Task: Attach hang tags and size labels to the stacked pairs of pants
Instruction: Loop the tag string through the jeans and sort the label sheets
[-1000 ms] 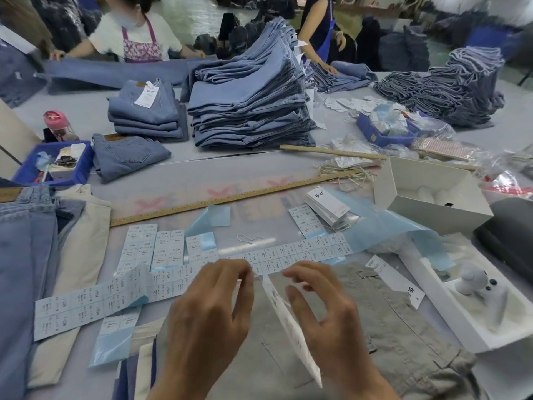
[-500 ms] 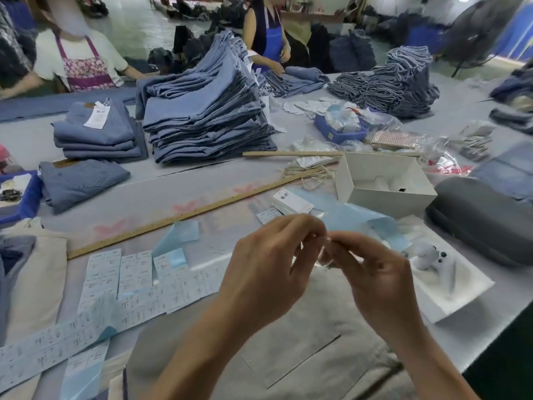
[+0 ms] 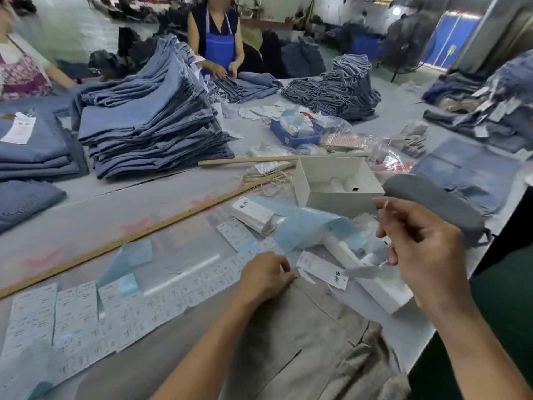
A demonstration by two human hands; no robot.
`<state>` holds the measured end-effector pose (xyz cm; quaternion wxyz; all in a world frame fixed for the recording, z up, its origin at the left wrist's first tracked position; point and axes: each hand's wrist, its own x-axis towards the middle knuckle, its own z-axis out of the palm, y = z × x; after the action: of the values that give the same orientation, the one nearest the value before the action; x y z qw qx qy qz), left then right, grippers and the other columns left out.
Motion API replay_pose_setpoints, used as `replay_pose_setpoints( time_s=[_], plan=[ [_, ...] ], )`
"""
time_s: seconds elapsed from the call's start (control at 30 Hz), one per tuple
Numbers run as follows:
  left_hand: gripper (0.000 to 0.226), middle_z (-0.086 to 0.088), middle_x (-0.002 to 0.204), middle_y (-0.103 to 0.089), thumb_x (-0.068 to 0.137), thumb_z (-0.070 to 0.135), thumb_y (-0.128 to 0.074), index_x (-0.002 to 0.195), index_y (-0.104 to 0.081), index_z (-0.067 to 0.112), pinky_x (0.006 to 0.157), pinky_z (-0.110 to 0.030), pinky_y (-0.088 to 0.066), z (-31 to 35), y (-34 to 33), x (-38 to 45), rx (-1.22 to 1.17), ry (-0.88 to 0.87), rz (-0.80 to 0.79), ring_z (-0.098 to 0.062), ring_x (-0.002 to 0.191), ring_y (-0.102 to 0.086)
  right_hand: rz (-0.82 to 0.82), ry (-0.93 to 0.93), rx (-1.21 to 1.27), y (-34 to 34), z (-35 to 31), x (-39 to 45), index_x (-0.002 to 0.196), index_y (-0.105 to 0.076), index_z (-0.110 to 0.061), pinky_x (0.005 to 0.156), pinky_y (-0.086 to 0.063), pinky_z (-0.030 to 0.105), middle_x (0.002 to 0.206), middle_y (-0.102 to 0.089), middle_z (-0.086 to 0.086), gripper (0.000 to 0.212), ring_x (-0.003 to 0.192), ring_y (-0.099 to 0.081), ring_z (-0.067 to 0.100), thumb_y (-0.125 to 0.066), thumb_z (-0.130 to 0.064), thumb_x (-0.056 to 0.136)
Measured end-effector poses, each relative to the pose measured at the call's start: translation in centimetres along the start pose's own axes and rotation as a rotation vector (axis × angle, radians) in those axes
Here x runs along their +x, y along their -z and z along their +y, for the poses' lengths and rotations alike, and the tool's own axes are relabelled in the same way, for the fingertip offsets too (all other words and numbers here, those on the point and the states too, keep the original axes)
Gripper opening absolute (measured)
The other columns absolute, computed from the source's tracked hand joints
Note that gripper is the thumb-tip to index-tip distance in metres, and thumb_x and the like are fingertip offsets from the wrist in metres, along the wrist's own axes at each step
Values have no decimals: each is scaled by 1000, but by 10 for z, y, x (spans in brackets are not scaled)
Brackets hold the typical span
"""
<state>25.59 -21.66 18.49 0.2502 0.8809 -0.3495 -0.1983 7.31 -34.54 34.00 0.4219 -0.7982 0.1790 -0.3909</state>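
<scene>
The grey pants lie flat on the worktop at six o'clock, waistband toward the top. The left hand rests curled on the waistband edge, fingertips pinching or pressing the cloth there; which of the two cannot be told. The right hand, raised at three o'clock, pinches what looks like a thin string between thumb and fingers, and the hang tag lies just beside the waistband, between both hands. To do this step well, the person probably needs to keep the waistband pinned still, draw the string taut without jerking, and seat the tag face up. Label sheets wait at eight o'clock for the size label.
</scene>
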Motion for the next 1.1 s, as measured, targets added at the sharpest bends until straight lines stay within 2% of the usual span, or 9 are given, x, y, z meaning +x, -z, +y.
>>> replay_pose_setpoints(
  time_s=[0.13, 0.27, 0.33, 0.5, 0.6, 0.8, 0.9, 0.97, 1.1],
  plan=[
    [32, 5, 92, -71, 87, 50, -69, 89, -73, 19, 78, -36, -55, 8, -3, 2, 29, -16, -11, -15, 88, -63, -166, 18, -118, -42, 17, -6, 96, -67, -24, 53, -53, 19, 75, -73, -9, 6, 57, -65, 6, -69, -19, 94],
    [22, 4, 97, -69, 89, 42, -71, 86, -68, 21, 84, -37, -54, 5, -1, 1, -131, 24, -20, -16, 95, -63, -349, -308, -108, -88, 64, -30, 85, -69, -19, 58, -57, 42, 72, -72, 1, 10, 57, -61, 11, -71, -14, 93],
    [12, 7, 98, -64, 89, 35, -74, 87, -66, 25, 86, -36, -53, 4, 1, -4, -267, 26, 83, -14, 96, -61, -367, -416, -84, -104, 87, -47, 83, -71, -23, 58, -50, 33, 72, -72, -2, 12, 57, -59, 5, -72, -17, 94],
    [13, -9, 86, -76, 90, 24, -78, 87, -73, 12, 85, -48, -61, -1, 9, -14, -704, 29, -21, -26, 84, -74, -287, -439, -146, -114, 106, -57, 85, -73, -26, 65, -47, 14, 75, -71, -10, 9, 75, -65, -1, -73, -21, 92],
    [19, -14, 88, -78, 89, 25, -79, 87, -74, 6, 87, -49, -60, -3, 15, -16, -822, 27, -56, -33, 88, -75, -299, -342, -278, -115, 102, -61, 81, -70, -26, 61, -43, 13, 68, -64, -10, 13, 71, -60, 1, -72, -18, 90],
    [15, -13, 87, -78, 90, 25, -78, 86, -76, 10, 85, -43, -61, -8, 17, -15, -888, 19, -81, -24, 80, -74, -330, -244, -455, -120, 102, -64, 94, -69, -21, 65, -41, 17, 87, -64, -8, 3, 80, -59, 10, -66, -21, 95],
    [13, -1, 80, -76, 96, 21, -71, 87, -78, 16, 78, -27, -58, -12, 17, -17, -840, -36, -39, -10, 76, -70, -159, -467, -257, -125, 100, -62, 86, -72, -22, 64, -43, 12, 82, -69, -8, 10, 80, -64, 9, -67, -20, 95],
    [13, 0, 74, -73, 97, 14, -69, 90, -79, 18, 74, -23, -55, -16, 17, -19, -861, -43, -59, -9, 72, -68, -56, -683, -32, -130, 95, -56, 78, -75, -19, 71, -54, 24, 77, -74, -3, 17, 82, -70, 15, -70, -17, 94],
    [12, -4, 67, -71, 96, 10, -66, 96, -77, 15, 71, -27, -55, -22, 14, -17, -849, 28, -42, -12, 67, -67, -62, -717, -24, -143, 88, -52, 75, -77, -18, 78, -59, 38, 73, -75, -2, 18, 80, -71, 17, -71, -19, 92]
  ],
)
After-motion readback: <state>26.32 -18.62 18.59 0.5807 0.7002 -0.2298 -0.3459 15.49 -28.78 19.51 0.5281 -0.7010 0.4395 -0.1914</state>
